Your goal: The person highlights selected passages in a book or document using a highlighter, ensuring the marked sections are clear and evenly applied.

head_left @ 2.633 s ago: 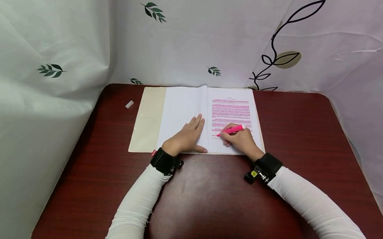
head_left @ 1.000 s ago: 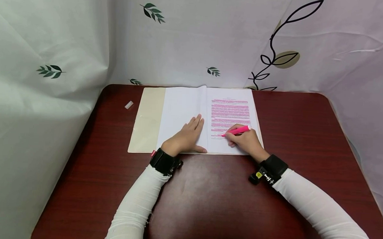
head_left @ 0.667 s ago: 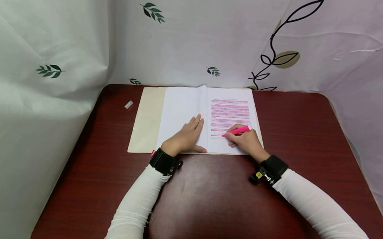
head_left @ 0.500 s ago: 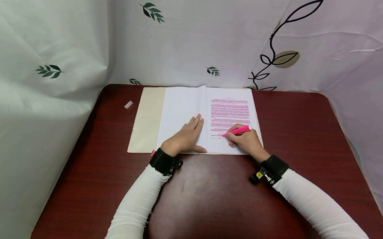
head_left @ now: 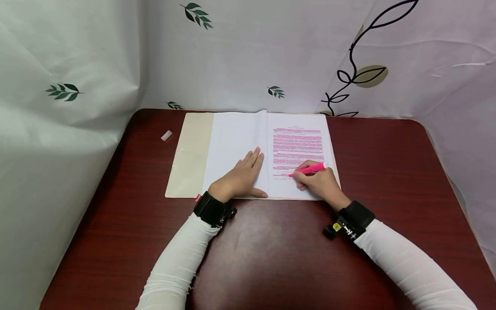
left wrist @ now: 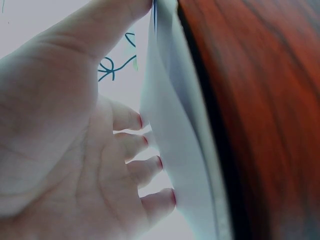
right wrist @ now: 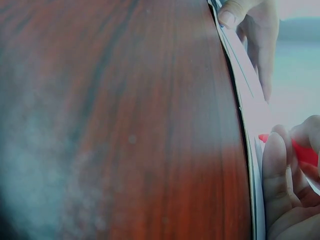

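A folder of white pages lies spread at the back middle of the table, its cream cover flap out to the left. On the right-hand page, most printed lines carry pink highlighting. My right hand pinches a pink highlighter, whose tip meets one of the lower lines; the right wrist view shows the highlighter partly behind the fingers. With fingers straight, my left hand rests on the lower left page, its thumb reaching past the fold. In the left wrist view, its fingertips touch the paper.
A small white eraser-like block lies left of the folder. The dark red wooden table extends in front of the folder. White cloth with leaf prints hangs behind the table and at both sides.
The highlighter and right hand have shifted rightward along the same lower line since the earliest frame, with only a slight shift lately. My left hand has stayed in place.
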Available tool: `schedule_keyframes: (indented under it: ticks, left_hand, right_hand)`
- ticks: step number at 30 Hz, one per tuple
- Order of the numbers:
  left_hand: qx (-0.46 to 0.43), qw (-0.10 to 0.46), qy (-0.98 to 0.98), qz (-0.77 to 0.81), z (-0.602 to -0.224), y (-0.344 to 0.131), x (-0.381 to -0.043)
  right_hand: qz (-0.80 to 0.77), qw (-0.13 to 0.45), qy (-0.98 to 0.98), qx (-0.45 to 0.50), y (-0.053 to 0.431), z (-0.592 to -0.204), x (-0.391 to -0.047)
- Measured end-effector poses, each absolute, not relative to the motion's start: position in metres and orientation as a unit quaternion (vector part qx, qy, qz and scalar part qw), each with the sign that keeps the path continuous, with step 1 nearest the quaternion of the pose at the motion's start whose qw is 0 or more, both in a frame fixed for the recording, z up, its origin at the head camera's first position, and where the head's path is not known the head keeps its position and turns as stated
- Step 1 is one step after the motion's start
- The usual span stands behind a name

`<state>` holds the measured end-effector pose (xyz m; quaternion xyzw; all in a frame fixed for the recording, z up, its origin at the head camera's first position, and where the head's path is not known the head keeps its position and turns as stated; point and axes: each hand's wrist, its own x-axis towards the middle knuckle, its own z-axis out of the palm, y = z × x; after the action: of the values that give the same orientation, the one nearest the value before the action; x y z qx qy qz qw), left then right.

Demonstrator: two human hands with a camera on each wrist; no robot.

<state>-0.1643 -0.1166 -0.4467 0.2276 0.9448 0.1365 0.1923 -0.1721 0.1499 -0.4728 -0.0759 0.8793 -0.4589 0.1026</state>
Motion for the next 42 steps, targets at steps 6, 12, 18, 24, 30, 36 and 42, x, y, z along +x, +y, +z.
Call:
schedule_keyframes:
  ticks: [6,12,18,24,30,36,42]
  left_hand:
    - [0.228,0.193,0.945,0.133,-0.448,-0.116,-0.165]
    - [0.223,0.197,0.945,0.137,-0.448,-0.115,-0.164]
    - [0.223,0.198,0.945,0.138,-0.448,-0.116,-0.163]
    - [0.222,0.197,0.945,0.137,-0.447,-0.115,-0.162]
    - [0.222,0.195,0.946,0.136,-0.446,-0.115,-0.163]
    - [0.221,0.195,0.946,0.139,-0.445,-0.116,-0.163]
    - [0.222,0.195,0.945,0.142,-0.444,-0.115,-0.163]
  right_hand:
    - [-0.482,0.105,0.867,-0.074,0.153,-0.476,-0.172]
    - [-0.559,0.109,0.819,-0.071,0.16,-0.482,-0.173]
    - [-0.584,0.105,0.801,-0.079,0.161,-0.477,-0.172]
    - [-0.584,0.11,0.8,-0.081,0.155,-0.47,-0.172]
    - [-0.613,0.112,0.778,-0.078,0.147,-0.467,-0.175]
    - [-0.623,0.121,0.768,-0.087,0.138,-0.466,-0.176]
    - [-0.602,0.133,0.782,-0.087,0.135,-0.471,-0.174]
